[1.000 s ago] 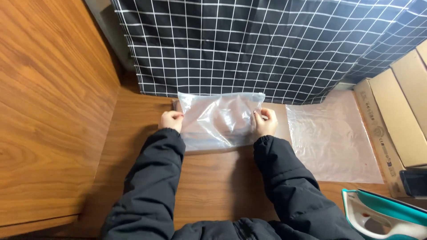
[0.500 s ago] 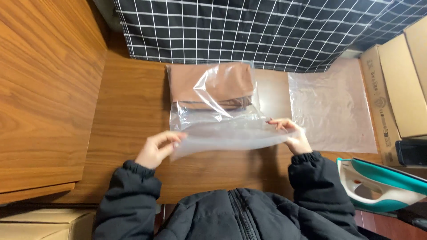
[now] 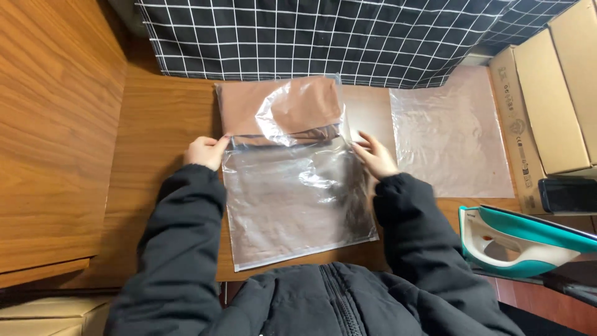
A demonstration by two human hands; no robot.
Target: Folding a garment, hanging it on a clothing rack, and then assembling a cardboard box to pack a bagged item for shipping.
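A clear plastic bag point(image 3: 298, 205) lies flat on the wooden table point(image 3: 161, 118), reaching from the folded brown cloth point(image 3: 280, 106) at its far end down to the table's near edge. The brown cloth sits in the bag's far part, under glossy film. My left hand point(image 3: 204, 151) pinches the bag's left edge beside the cloth. My right hand point(image 3: 374, 155) rests with fingers spread on the bag's right edge.
A stack of flat clear bags point(image 3: 451, 134) lies to the right. Cardboard boxes point(image 3: 553, 93) stand at the far right, a dark phone point(image 3: 569, 195) below them. A teal and white iron point(image 3: 528, 242) sits at the near right. Black checked fabric point(image 3: 323, 37) hangs behind.
The bag's near end, lifted half a second ago, now lies flat toward me. My hands moved back up to the bag's sides beside the cloth.
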